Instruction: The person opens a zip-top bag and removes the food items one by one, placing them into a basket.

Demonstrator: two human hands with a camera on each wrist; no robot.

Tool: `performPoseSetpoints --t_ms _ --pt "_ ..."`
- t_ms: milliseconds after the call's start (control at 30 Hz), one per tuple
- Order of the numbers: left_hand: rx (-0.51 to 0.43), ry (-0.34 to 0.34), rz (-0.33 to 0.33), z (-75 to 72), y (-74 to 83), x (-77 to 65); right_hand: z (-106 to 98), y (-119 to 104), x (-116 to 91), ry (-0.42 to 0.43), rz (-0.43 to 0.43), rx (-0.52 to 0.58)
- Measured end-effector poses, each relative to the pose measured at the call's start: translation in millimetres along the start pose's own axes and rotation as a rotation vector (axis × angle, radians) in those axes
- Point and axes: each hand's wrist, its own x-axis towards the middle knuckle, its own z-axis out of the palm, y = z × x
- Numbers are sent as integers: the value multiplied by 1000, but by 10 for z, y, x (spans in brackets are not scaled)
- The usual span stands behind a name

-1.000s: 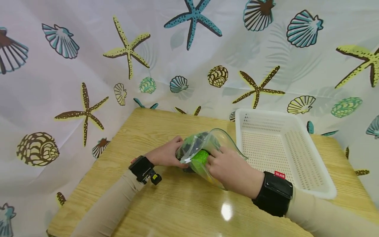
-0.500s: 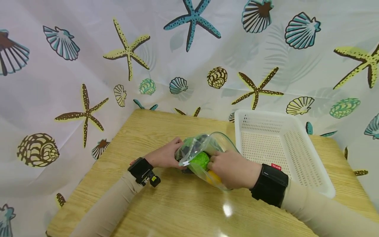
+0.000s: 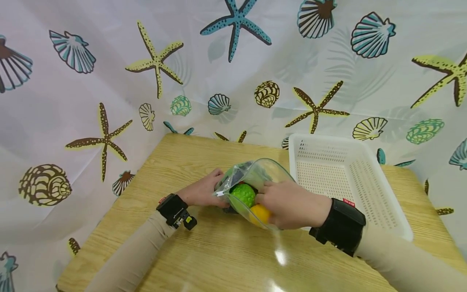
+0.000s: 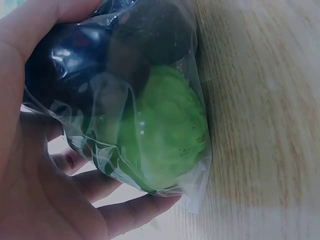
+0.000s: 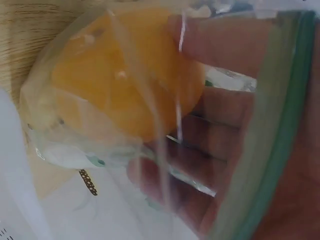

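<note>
A clear zip bag (image 3: 270,168) with a green zip edge lies on its side on the table, mouth toward the right. My left hand (image 3: 204,190) grips its closed end; in the left wrist view a bumpy green fruit (image 4: 167,130) and dark round things (image 4: 75,60) show through the plastic by the left hand's fingers. My right hand (image 3: 290,205) reaches inside the mouth and holds an orange (image 5: 125,75), thumb on one side and curled fingers on the other. Another bumpy green fruit (image 3: 243,194) sits just inside the mouth. The bag's deeper contents are partly hidden.
A white perforated plastic basket (image 3: 392,202) stands at the right of the wooden table (image 3: 219,251), just beyond the right forearm. A curtain (image 3: 219,73) printed with starfish and shells hangs behind the table and along its left side.
The right hand has shifted from beside the green fruit to the orange, lower in the bag's mouth. The orange shows more fully now. The left hand keeps its grip on the bag.
</note>
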Motion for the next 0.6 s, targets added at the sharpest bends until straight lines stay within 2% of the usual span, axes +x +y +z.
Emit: performPoseSetpoints --t_ms 267,400,500,600 --pt "-1 1 -29 11 -16 5 -347 1 -237 113 0 206" --pt "-13 0 -35 36 -40 20 -533 72 -433 153 39 299" --pt "-10 5 -32 39 -43 21 -662 161 -598 195 76 334" --pt "2 14 -30 19 -38 9 -807 269 -755 268 86 315"
